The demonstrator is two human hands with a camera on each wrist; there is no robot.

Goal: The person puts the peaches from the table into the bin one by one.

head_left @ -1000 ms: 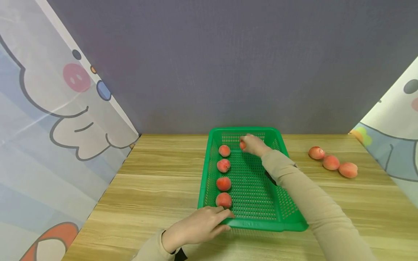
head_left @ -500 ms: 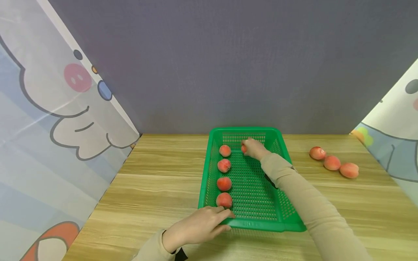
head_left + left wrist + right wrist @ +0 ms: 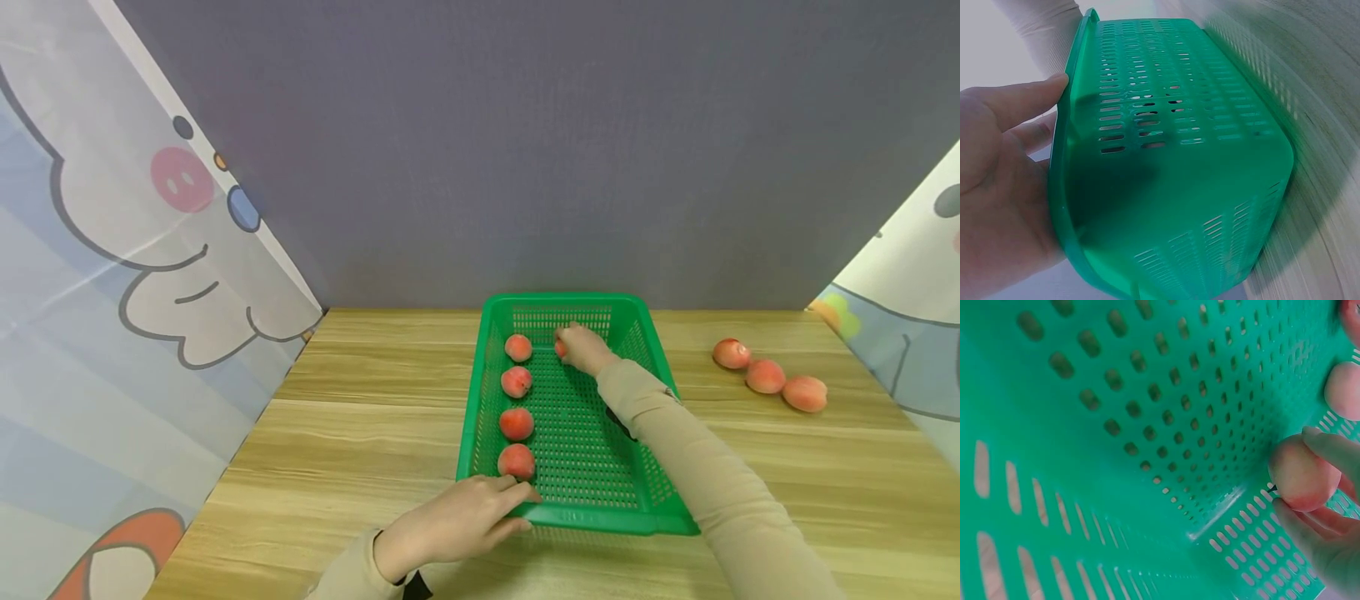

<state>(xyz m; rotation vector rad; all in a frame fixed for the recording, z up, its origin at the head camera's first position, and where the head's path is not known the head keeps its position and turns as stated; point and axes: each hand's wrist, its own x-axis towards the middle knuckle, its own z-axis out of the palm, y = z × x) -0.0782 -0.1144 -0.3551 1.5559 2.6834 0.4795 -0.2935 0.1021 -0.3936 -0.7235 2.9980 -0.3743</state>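
A green plastic basket [image 3: 577,514] with slotted walls stands on the wooden table. My left hand [image 3: 465,517] grips its near rim at the left corner; in the left wrist view the thumb [image 3: 1038,97] lies against the rim and the fingers are partly hidden behind it. Inside the basket's far end, my right hand [image 3: 587,348] holds a peach [image 3: 1300,472] low, by the perforated floor, between thumb and fingers. Whether the peach touches the floor I cannot tell. Several peaches [image 3: 516,382] form a row along the left wall, the farthest one [image 3: 518,347] left of my right hand.
Three more peaches [image 3: 766,377] lie in a slanting line on the wooden table [image 3: 360,417], right of the basket. A grey wall [image 3: 525,167] rises at the table's far edge, close behind the basket. Printed cartoon sheets [image 3: 180,250] flank both sides.
My right hand has come down and slightly nearer inside the basket's far end, still holding the peach. My left hand stays on the near rim.
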